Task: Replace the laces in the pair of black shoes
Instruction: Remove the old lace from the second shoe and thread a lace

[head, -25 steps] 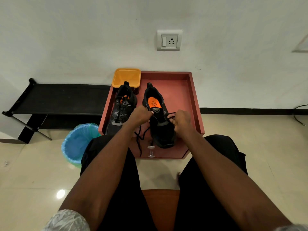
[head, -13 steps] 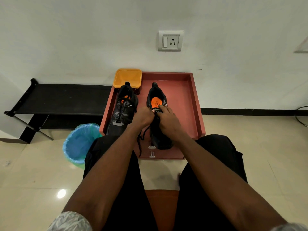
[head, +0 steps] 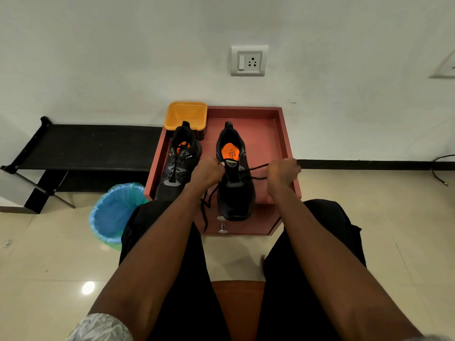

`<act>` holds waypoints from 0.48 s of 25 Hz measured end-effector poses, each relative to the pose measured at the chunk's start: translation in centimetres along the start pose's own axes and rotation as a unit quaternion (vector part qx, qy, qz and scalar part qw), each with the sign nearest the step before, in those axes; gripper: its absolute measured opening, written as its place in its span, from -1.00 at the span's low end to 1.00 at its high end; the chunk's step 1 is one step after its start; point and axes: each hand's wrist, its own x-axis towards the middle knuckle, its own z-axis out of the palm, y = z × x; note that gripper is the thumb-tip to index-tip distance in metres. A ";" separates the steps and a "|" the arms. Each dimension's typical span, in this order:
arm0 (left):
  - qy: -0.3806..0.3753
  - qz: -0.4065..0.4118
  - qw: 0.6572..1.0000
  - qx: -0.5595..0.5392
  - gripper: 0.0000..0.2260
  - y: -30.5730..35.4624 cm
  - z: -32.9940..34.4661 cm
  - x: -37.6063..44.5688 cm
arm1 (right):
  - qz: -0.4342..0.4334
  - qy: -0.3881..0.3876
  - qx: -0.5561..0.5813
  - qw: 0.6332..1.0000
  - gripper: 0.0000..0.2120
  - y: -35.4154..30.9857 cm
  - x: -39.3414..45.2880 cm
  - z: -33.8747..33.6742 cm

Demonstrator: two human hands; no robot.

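Pulling lace sideways, right fingers curled; left fingers (fisted) grip shoe.

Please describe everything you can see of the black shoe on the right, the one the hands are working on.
The right shoe is a black sports shoe with grey panels and an orange insole that carries printed text. It stands upright on the reddish tray, toe toward the person, heel toward the wall. Its opening is wide. A black lace runs from its eyelets to the right hand, which pinches it; another end hangs off the tray's front edge. The left hand grips near the tongue.
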 end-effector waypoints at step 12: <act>0.008 -0.007 1.000 0.006 -0.72 0.3 0.2 -0.1 | -0.479 -0.240 -0.243 0.809 -0.83 3.0 -3.4 1.9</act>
